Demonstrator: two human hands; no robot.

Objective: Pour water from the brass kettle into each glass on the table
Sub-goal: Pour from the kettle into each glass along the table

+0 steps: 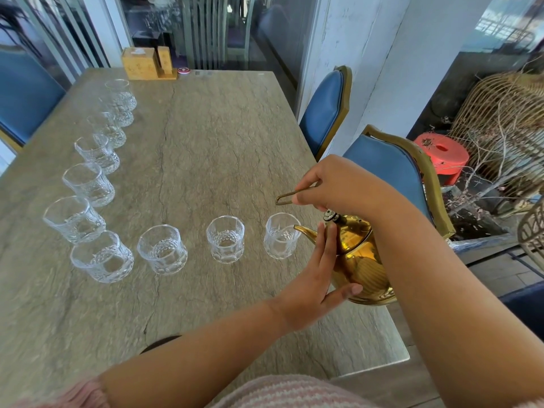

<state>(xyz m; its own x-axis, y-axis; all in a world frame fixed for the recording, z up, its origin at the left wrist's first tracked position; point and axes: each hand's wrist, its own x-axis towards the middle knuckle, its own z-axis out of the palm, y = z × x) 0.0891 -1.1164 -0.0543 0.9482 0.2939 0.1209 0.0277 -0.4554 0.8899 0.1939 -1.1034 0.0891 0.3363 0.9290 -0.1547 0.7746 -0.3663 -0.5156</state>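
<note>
Both forearms are bare. A fuzzy pink sleeve bunches above the left one — the knit top is striped pink and white.

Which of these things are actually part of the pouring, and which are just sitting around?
In use: kettle, glasses, right hand gripping the handle, left hand steadying the kettle's side.
Lying about: wooden box, small red tin, blue chairs, red stool.
</note>
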